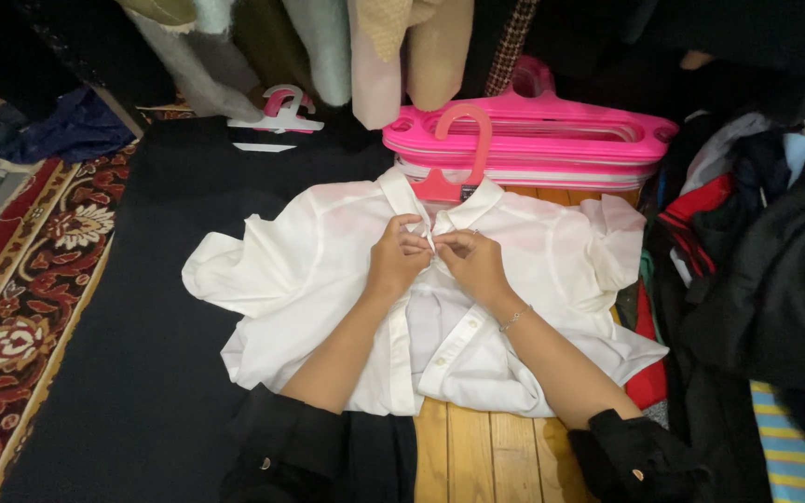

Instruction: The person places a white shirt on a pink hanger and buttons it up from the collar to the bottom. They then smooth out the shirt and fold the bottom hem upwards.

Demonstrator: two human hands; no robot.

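A white short-sleeved shirt [309, 270] lies spread out, front up, with a pink hanger [454, 154] inside its collar. My left hand [398, 259] and my right hand [475, 264] meet at the top of the button strip just below the collar, each pinching one edge of the white fabric between fingers and thumb. A thin bracelet circles my right wrist. The lower part of the shirt front lies apart, showing several white buttons.
A stack of pink hangers [552, 140] lies just behind the shirt. A white hanger [277, 116] rests on black cloth [142, 373] at the back left. Hanging clothes line the back; a patterned red rug [20, 279] is left, piled clothes [757, 251] right.
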